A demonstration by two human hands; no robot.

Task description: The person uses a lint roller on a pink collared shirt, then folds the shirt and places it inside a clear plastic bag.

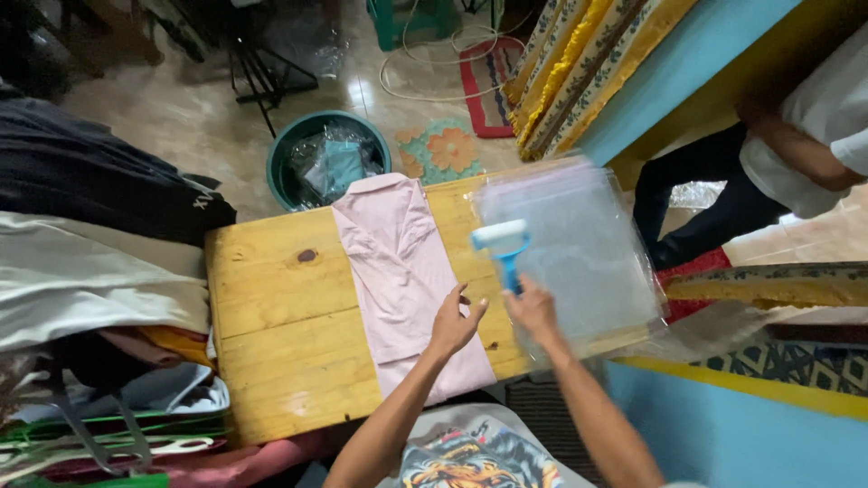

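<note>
Right hand [533, 312]: closed round the blue handle of one lint roller [503, 246], white head up toward 12 o'clock, lifted off the board, probably so the sticky head met nothing.

Left hand [455, 323]: fingers spread and slack, holding nothing, hovering just over the lower part of one folded pink shirt [398, 280], seemingly placed to pin the cloth flat.

Pink shirt: one, laid lengthwise down the middle of the wooden table [280, 307], collar at 12 o'clock, hem at 6 o'clock.

Clear plastic bag [579, 248]: one, blurred, at 3 o'clock of the shirt, partly overhanging the table's right edge; whether it lay flat or was in motion could not be told.

Green tub [327, 163]: one, on the floor at 12 o'clock of the table, filled with crumpled clear plastic.

Stacked garments [86, 271]: one pile at 9 o'clock, dark, cream and mixed colours; count not determinable.

Patterned mattresses [588, 63]: leaning at 1 o'clock, about four edges visible.

Second person [778, 154]: one, at 3 o'clock, white top, dark trousers.
</note>
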